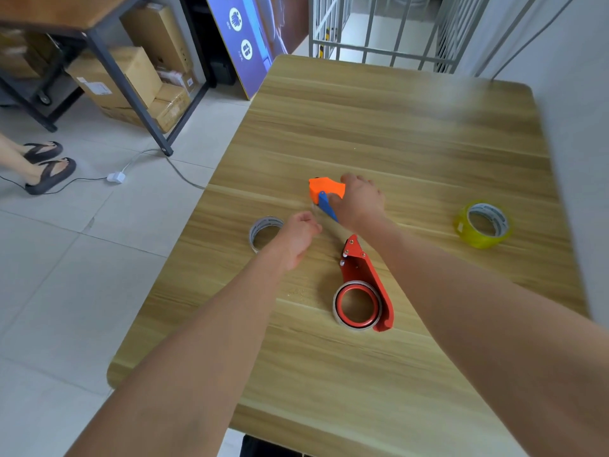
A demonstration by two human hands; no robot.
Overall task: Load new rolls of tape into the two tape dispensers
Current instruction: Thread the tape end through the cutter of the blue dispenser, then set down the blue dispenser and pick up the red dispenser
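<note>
An orange tape dispenser (pixel 324 189) with a blue blade part (pixel 328 207) sits mid-table; my right hand (pixel 359 201) grips it from the right. My left hand (pixel 298 235) is loosely curled just left of it, near the blue part, and whether it pinches anything cannot be made out. A clear tape roll (pixel 262 230) lies flat behind my left hand, partly hidden by it. A red dispenser (pixel 365 280) lies on its side nearer to me with a clear roll (pixel 357 305) on its hub. A yellow tape roll (pixel 482 224) lies at the right.
The wooden table (pixel 395 127) has its left edge close to the clear roll. To the left on the tiled floor are a cable with a white plug (pixel 116 177), a person's sandalled feet (pixel 46 166) and a shelf with cardboard boxes (pixel 125 77). A metal railing (pixel 379 34) stands beyond the table.
</note>
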